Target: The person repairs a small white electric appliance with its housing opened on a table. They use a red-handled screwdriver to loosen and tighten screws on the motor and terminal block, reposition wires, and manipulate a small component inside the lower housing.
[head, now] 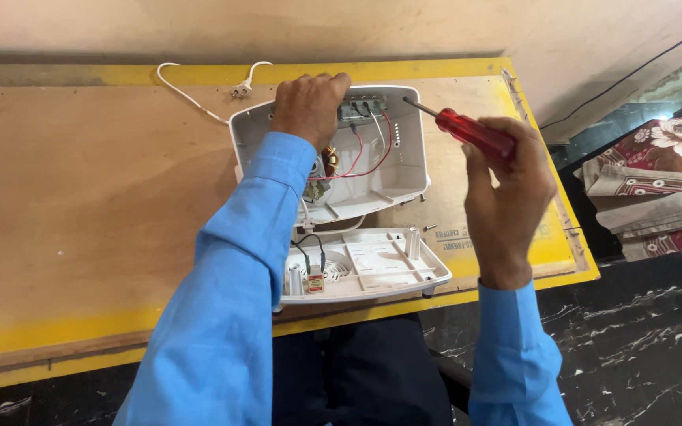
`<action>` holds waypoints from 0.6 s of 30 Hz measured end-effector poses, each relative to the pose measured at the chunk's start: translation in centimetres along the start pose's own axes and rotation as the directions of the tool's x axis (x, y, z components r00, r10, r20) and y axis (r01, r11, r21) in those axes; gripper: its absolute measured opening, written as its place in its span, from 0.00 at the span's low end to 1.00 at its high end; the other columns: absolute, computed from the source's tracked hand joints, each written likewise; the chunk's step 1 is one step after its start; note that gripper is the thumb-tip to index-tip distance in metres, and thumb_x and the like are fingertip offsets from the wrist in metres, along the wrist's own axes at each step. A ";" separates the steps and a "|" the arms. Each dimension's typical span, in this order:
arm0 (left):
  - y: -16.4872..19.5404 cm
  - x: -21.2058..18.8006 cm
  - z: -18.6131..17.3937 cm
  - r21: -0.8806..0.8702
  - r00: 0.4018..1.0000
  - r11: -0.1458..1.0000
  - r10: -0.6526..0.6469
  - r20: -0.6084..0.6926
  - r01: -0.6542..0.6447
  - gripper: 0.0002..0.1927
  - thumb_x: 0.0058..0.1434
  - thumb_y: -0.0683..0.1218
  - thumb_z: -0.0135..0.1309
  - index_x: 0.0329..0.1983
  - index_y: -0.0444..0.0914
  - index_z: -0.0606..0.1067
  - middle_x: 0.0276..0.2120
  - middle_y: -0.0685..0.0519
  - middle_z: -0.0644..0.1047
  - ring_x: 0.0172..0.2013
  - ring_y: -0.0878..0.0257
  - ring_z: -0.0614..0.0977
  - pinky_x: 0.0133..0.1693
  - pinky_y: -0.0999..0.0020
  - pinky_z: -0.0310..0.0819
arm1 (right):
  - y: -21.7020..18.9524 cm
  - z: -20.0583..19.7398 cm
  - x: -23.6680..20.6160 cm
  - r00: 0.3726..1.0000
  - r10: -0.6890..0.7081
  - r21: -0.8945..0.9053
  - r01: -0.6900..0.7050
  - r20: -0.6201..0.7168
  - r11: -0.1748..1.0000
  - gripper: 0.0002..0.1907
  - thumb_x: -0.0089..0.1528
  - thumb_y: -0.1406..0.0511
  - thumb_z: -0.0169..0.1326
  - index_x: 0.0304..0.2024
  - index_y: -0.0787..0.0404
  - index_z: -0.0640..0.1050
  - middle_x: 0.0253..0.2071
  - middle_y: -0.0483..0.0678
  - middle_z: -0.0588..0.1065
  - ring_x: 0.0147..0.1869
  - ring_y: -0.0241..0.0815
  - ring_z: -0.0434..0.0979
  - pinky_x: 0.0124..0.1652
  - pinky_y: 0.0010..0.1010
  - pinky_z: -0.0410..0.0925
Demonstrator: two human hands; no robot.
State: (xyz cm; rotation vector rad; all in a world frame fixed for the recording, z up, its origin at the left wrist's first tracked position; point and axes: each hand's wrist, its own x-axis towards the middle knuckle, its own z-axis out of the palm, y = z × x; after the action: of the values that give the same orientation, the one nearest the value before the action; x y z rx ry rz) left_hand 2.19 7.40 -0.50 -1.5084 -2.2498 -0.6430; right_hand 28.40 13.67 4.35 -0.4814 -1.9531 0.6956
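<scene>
Hands: I see two bare hands in blue sleeves over a wooden table (80,197) with a yellow edge.
Left hand: my left hand (308,106) lies on top of the open white box (392,170), at its far left corner. The fingers curl over the far wall. I think they grip the wall, but the fingertips are hidden, so I cannot be sure.
Right hand: my right hand (507,181) is closed around the red handle of a screwdriver (467,132). It holds the tool up in the air, just right of the box.
Screwdriver: the thin metal tip points left and up, toward the far right corner of the box. It is close to the box, and I cannot tell if it touches.
White box: it sits near the middle of the table, tipped up a bit. Inside I see red wires (357,162) and black wires.
Lid: a flat white lid (380,264) lies just in front of the box, near the table edge. A small red and white part (315,280) sits at its left end.
Cord: a white cord with a plug (240,89) lies on the table behind the box.
Off to the right: folded flowered cloths (657,185) sit well away from the table.
</scene>
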 end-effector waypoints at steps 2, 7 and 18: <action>-0.2 0.0 -0.2 -0.086 0.999 0.996 -0.023 0.024 0.025 0.04 0.61 0.40 0.55 0.39 0.39 0.76 0.38 0.45 0.81 0.43 0.44 0.82 0.41 0.45 0.74 | 0.0 -0.7 -0.6 1.000 0.010 0.107 -0.008 -0.021 0.994 0.14 0.71 0.77 0.61 0.57 0.70 0.73 0.55 0.56 0.77 0.61 0.45 0.81 0.63 0.32 0.77; 0.9 -1.5 -2.3 -0.271 0.931 0.945 0.077 -0.356 -0.182 0.14 0.59 0.43 0.61 0.48 0.37 0.78 0.46 0.45 0.81 0.49 0.44 0.81 0.52 0.50 0.75 | -0.5 -2.1 -2.4 0.971 0.232 0.361 -0.198 -0.053 0.911 0.15 0.70 0.75 0.59 0.57 0.70 0.73 0.54 0.57 0.78 0.59 0.46 0.83 0.59 0.35 0.76; 7.1 -11.1 -8.2 -0.907 0.981 0.377 -0.112 0.156 0.187 0.09 0.65 0.41 0.61 0.46 0.33 0.82 0.37 0.53 0.82 0.34 0.71 0.83 0.37 0.74 0.79 | -1.4 -5.6 -7.3 0.844 0.524 0.743 -0.423 0.115 0.518 0.16 0.70 0.69 0.58 0.57 0.72 0.73 0.50 0.58 0.77 0.53 0.47 0.82 0.53 0.35 0.78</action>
State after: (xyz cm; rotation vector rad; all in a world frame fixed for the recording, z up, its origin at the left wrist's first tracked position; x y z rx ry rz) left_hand 13.17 -3.31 1.76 -1.7139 -2.1173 -2.2477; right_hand 36.64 9.78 2.41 -0.5139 -1.2146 1.7020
